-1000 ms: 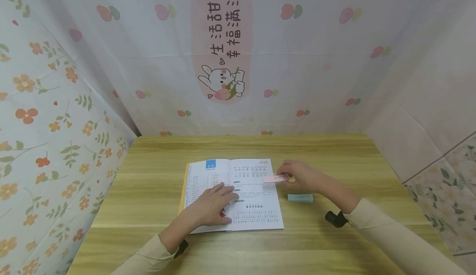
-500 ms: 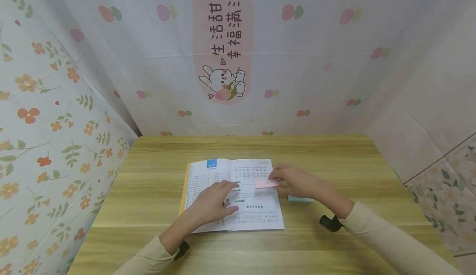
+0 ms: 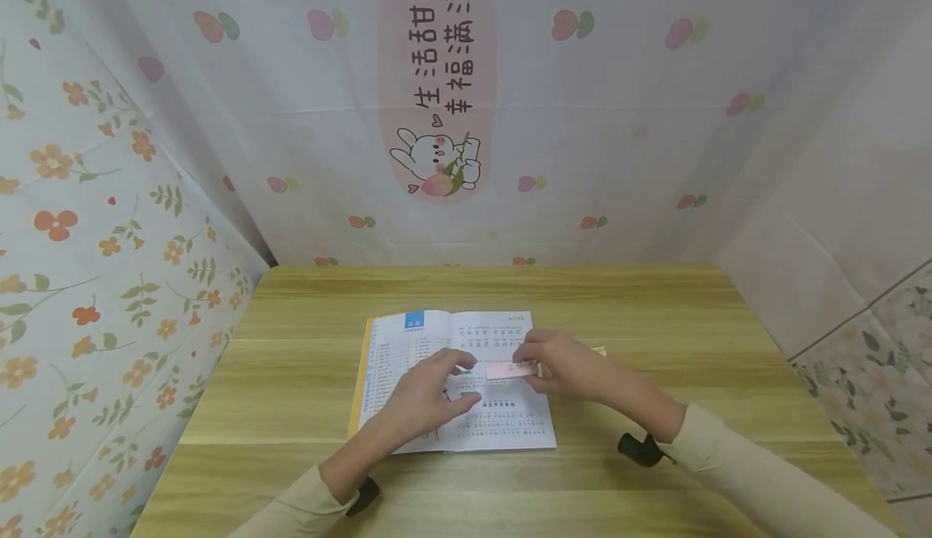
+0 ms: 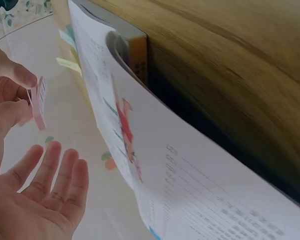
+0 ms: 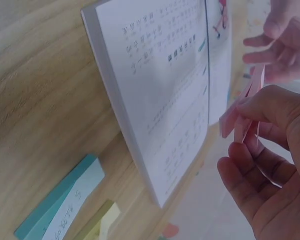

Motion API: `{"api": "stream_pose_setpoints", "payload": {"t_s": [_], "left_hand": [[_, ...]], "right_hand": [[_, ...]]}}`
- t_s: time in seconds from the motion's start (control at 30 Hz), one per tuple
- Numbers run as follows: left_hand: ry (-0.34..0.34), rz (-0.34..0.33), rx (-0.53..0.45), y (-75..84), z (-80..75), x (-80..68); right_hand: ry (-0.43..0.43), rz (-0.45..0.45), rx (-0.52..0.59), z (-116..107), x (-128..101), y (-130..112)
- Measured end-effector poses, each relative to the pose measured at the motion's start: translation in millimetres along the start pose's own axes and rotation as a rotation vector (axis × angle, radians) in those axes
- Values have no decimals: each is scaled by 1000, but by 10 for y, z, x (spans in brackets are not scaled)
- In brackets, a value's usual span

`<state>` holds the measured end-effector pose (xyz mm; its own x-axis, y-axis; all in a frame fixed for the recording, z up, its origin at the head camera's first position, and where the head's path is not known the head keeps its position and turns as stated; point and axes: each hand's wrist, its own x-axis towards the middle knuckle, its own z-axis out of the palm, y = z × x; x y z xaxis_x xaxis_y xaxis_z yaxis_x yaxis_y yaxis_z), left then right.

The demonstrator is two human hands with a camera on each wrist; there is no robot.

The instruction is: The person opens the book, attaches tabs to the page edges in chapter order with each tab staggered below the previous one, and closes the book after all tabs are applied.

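One open book [image 3: 455, 380], soft-covered, is laid flat at the centre of the head view, printed pages up, a yellow cover edge seen along its left side. One pink sticky-note pad [image 3: 511, 370] is pinched between thumb and fingertips of the right hand [image 3: 564, 364], held over the right-hand page, just right of the gutter; in the right wrist view the pad [image 5: 242, 112] is seen edge-on, clear of the paper. The left hand [image 3: 425, 392] is held over the middle of the book, fingers straight and slightly spread, nothing gripped; its fingertips lie just beside the pink pad without a visible touch (contact with the page cannot be told). One teal note pad [image 5: 60, 200] and one yellow note pad [image 5: 97, 222] are recorded at the lower left of the right wrist view, lying side by side on the table beside the book's edge. Surface: one wooden table [image 3: 655, 311], light grain, filling the lower half of the head view. Surround: patterned sheeting on three sides, floral at the left, a rabbit motif [image 3: 434, 162] with printed characters at upper centre. No containers are recorded.
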<state>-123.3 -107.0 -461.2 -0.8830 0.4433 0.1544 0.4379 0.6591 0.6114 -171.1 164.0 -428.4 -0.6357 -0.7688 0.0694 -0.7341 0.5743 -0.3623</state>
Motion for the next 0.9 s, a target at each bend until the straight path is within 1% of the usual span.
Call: {"api": "stream_pose_setpoints", "payload": {"t_s": [0.17, 0.4, 0.67, 0.9], "left_hand": [[30, 39, -22, 46, 20, 0], [11, 2, -31, 60, 84, 17], [11, 20, -34, 105, 121, 22], [9, 28, -7, 103, 188, 34]], "right_hand": [[6, -20, -2, 43, 14, -46], [-19, -8, -16, 83, 36, -106], [-9, -17, -47, 96, 25, -189], [-6, 13, -38, 152, -33, -220]]}}
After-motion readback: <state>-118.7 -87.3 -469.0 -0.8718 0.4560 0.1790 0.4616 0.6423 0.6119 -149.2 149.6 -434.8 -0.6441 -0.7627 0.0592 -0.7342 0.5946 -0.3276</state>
